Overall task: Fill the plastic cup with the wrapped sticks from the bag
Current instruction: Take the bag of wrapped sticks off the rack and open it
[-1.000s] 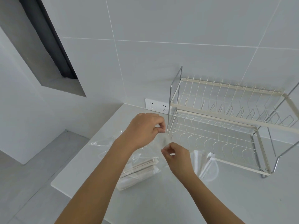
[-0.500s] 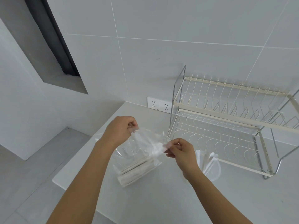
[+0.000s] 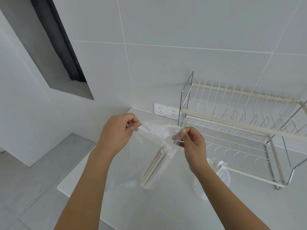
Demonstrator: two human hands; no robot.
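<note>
A clear plastic bag [image 3: 154, 135] hangs above the white counter [image 3: 157, 205], stretched between both hands. My left hand [image 3: 118, 130] pinches its top edge on the left and my right hand [image 3: 191, 143] pinches the edge on the right. A bundle of white wrapped sticks [image 3: 157, 166] lies slanted inside the bag, reaching down towards the counter. The clear plastic cup [image 3: 221, 173] stands on the counter to the right, partly hidden behind my right forearm, with a few wrapped sticks showing inside it.
A cream and chrome wire dish rack [image 3: 240, 130] stands at the back right against the tiled wall. Two white wall sockets [image 3: 167, 110] sit left of it. The counter's edge [image 3: 66, 191] drops to a grey floor on the left.
Both hands lifted the bag off the counter and pulled its mouth apart. The stick bundle swung from lying flat to hanging slanted inside the bag.
</note>
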